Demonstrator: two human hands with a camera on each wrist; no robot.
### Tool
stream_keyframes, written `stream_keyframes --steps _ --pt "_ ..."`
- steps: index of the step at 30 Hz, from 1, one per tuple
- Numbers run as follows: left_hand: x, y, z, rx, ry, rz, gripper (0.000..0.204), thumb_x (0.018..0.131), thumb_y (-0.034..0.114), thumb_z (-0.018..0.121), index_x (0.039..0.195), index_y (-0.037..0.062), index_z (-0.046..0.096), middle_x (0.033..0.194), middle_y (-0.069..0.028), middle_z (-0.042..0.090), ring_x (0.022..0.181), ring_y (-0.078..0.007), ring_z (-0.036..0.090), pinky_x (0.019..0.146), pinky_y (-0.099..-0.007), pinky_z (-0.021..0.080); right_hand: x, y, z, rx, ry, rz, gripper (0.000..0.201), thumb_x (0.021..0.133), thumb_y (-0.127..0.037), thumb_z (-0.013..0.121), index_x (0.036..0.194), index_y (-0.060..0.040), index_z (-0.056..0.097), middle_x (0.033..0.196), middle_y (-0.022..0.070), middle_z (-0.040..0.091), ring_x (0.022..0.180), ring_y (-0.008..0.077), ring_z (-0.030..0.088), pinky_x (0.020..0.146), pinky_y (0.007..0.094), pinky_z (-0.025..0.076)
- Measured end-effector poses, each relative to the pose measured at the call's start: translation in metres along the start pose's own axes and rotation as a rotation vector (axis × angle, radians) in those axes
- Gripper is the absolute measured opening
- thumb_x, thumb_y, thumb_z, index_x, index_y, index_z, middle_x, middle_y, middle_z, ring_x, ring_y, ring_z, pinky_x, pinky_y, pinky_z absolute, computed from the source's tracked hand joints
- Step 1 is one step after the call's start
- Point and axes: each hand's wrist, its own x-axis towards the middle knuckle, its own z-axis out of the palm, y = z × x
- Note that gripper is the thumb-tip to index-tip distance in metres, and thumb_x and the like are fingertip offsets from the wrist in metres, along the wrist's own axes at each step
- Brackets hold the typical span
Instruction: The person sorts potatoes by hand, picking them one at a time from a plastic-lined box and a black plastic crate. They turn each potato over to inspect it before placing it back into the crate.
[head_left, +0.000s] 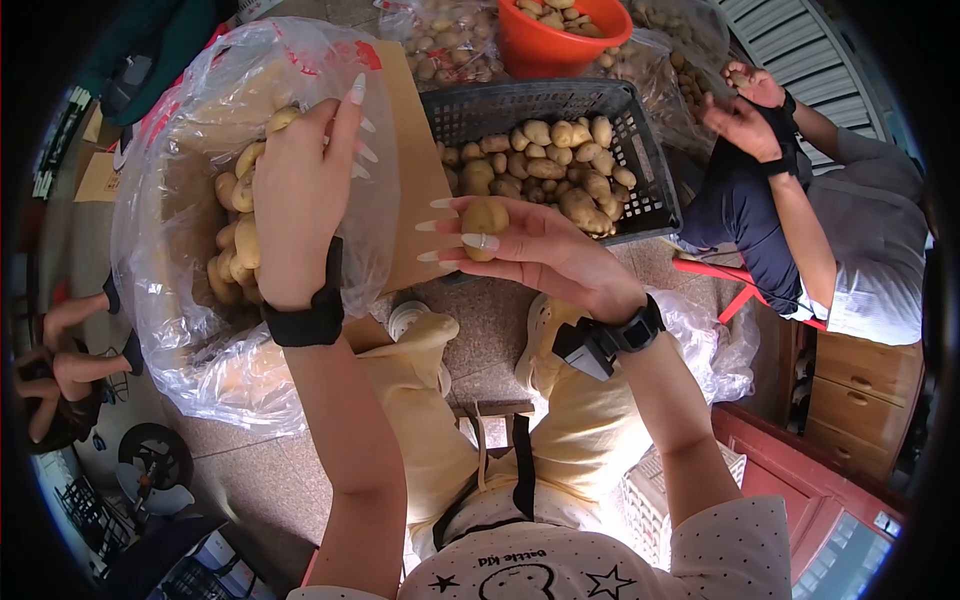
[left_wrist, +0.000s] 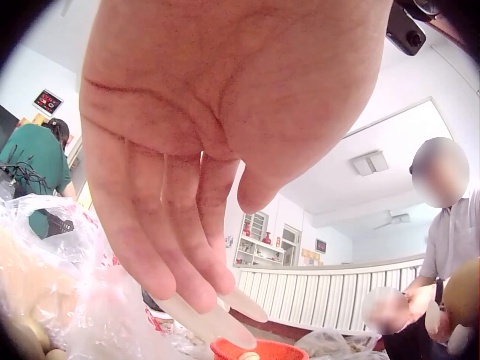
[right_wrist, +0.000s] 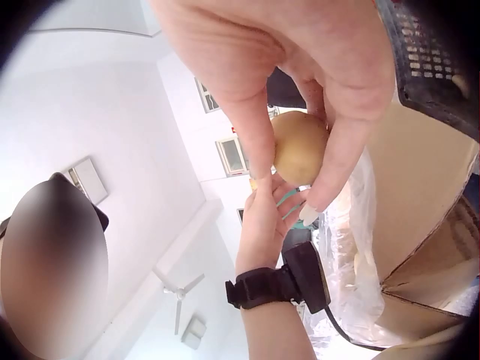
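A single potato (head_left: 485, 220) is pinched between the thumb and fingers of my right hand (head_left: 560, 255), in front of the crate. The right wrist view shows the same smooth, tan potato (right_wrist: 300, 148) between thumb and fingers. My left hand (head_left: 305, 190) is raised over the right part of a plastic-lined cardboard box, where several potatoes (head_left: 240, 250) lie inside the clear bag (head_left: 170, 330). In the left wrist view the palm of that hand (left_wrist: 217, 112) faces the camera, its fingers extended and nothing held. Long pale nails show on both hands.
A black plastic crate (head_left: 655, 180) of potatoes stands ahead on the right, with an orange-red bucket (head_left: 540, 45) behind it. A cardboard flap (head_left: 415, 190) rises between box and crate. Another person (head_left: 850, 230) sits at the right, and more bagged potatoes (head_left: 440, 45) lie at the back.
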Motion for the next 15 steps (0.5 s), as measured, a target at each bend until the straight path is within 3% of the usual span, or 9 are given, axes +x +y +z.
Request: stream_keyframes --steps 15 --pt "-0.0004 -0.0014 0.0014 0.019 0.021 0.021 0.043 0.095 0.04 0.046 0.092 0.0032 0.067 0.074 -0.0157 0.065 0.075 -0.036 0.063 0.068 -0.0421 0.048 0.0009 0.0088 -0.0042 0.007 0.098 -0.003 0.049 0.088 -0.008 0.063 0.13 0.0011 0.042 0.126 0.0162 0.055 0.11 0.0256 0.06 0.096 0.0326 0.049"
